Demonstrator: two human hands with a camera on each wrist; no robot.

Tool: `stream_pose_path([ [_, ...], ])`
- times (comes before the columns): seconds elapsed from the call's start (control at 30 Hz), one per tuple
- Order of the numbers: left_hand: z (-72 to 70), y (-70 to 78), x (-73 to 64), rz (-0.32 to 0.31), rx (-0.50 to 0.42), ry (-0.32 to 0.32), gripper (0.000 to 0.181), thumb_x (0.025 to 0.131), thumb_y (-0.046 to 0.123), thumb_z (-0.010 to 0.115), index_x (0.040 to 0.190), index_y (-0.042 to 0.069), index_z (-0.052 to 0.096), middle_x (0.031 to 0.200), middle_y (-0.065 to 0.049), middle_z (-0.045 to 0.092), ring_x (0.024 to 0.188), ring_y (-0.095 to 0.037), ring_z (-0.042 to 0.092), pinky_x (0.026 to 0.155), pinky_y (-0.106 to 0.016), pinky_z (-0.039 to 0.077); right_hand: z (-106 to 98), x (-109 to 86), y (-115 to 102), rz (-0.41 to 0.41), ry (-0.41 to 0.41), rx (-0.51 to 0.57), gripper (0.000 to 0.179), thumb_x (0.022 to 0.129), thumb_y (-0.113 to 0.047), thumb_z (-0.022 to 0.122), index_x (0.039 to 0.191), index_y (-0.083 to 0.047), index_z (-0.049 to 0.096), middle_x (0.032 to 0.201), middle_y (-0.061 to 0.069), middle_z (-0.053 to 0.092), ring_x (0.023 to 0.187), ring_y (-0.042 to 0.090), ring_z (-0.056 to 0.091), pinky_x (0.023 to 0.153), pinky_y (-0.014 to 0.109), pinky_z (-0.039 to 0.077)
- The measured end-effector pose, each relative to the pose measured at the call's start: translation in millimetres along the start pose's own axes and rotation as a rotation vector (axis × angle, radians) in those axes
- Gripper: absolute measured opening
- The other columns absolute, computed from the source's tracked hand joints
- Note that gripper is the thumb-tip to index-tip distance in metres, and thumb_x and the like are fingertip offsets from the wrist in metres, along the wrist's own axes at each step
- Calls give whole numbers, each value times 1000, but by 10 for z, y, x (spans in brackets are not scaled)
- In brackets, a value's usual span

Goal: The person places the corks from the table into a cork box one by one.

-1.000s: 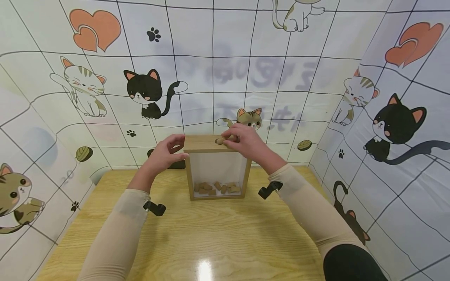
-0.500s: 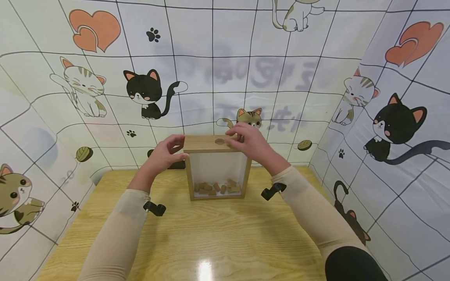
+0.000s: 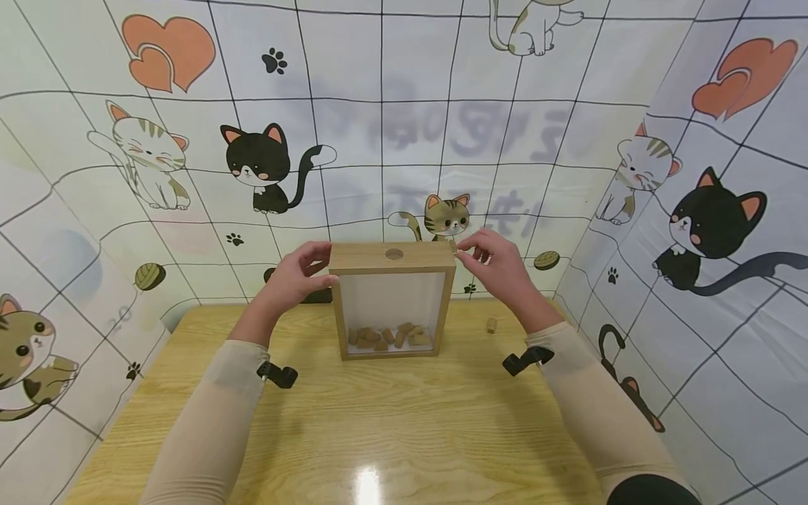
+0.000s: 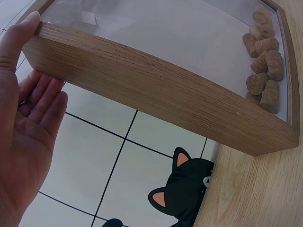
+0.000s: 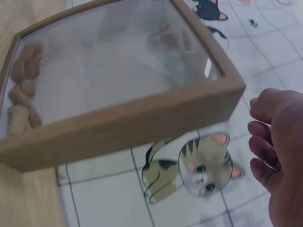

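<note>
A wooden shadow box (image 3: 393,263) with a clear front and a round hole (image 3: 394,254) in its top stands upright on the table. Several corks (image 3: 368,337) lie along its bottom, seen through the front. My left hand (image 3: 295,279) holds the upper left corner; in the left wrist view the thumb (image 4: 33,20) is on the front edge and the fingers reach behind. My right hand (image 3: 497,265) is just off the upper right corner, its fingers loosely curled with nothing seen in them. A single cork (image 3: 492,325) lies on the table to the right of the box.
The light wood table (image 3: 379,421) reaches back to a white cloth wall (image 3: 353,133) printed with cats and grid lines, close behind the box. A similar side wall (image 3: 726,315) closes off the right. Black clips (image 3: 529,360) sit on the sleeves.
The cork my right hand pinched at the hole is gone from its fingers, and the hole shows open. That hand has moved right, off the box. My left hand stays put.
</note>
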State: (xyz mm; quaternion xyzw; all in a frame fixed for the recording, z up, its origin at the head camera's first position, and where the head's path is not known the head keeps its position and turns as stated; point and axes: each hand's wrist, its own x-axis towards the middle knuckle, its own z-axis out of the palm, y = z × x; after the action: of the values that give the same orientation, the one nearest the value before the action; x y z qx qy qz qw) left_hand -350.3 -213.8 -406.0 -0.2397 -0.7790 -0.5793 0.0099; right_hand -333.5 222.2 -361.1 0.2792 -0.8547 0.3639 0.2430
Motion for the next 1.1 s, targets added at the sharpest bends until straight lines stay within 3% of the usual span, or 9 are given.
stream_pose_path([
  [0.27,-2,-3,4,5,0,-1,70,99,11,86,160,4,51,151,-19,58,151,-39,51,131,-59,37,-70,-308,431,129,-52,-99,14,107,-13,76,119,-8,80,110,8,70,85,22,60,71,41,53],
  [0.5,6,9,8,3,3,-1,71,99,10,86,160,4,51,152,-19,58,151,-39,52,131,-58,38,11,-577,777,196,-122,-145,21,107,-14,76,125,-3,77,118,13,69,91,27,63,72,44,55],
  [0.77,11,29,14,-8,9,8,71,99,10,86,160,5,51,151,-18,58,151,-37,52,131,-53,40,150,-841,1131,289,-150,-119,24,107,-15,76,127,-2,75,118,17,68,95,32,65,77,46,57],
  [1.1,10,-4,11,-5,5,11,71,99,11,87,160,4,51,151,-18,59,150,-38,52,131,-54,39,458,-1171,1427,528,-152,-23,39,107,-21,77,137,1,67,124,20,64,95,30,58,72,36,52],
])
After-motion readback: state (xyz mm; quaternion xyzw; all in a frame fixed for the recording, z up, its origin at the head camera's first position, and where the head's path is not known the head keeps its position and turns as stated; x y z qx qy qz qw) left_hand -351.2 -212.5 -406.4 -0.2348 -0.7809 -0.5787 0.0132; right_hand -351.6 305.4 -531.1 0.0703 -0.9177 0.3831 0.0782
